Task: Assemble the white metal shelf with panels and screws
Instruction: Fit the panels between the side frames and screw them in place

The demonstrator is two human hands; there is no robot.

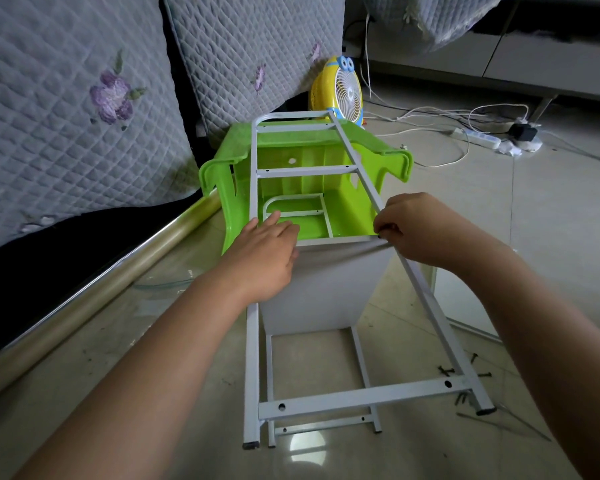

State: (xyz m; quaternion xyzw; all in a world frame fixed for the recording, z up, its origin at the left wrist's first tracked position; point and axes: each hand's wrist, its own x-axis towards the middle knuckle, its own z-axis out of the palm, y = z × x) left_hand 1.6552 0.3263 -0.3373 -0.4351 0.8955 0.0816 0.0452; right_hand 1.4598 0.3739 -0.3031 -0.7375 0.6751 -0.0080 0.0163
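The shelf (pixel 312 271) is laid on its side on the floor (pixel 499 237), its long axis running from the viewer away toward a green stool (pixel 291 161), on which its far end is propped. Two white ladder-like frames are seen: an upper frame (pixel 426 292) with its rounded end up on the stool and its capped feet nearest the viewer, and a lower frame (pixel 326 427) flat on the floor beneath. A white panel (pixel 326 289) is stood on edge between the two frames, its top edge met by the upper frame's rails. No writing or brand can be read on the shelf.

The left hand (pixel 267 258) is laid nearly flat over the panel's upper left corner and the left rail, fingers extended and gripping nothing. The right hand (pixel 416 230) is curled at the panel's upper right corner, where a small dark screw (pixel 380 236) is pinched between thumb and fingertips against the right rail.

More dark screws (pixel 465 374) are scattered on the floor beside the near right foot. A clear roll (pixel 101 299) lies along the floor at the left. Quilted covers (pixel 84 98) with purple flowers are hung behind. A yellow cartoon fan (pixel 340 88) stands behind the stool. White cables (pixel 430 116) and a power strip (pixel 478 136) lie at the upper right.
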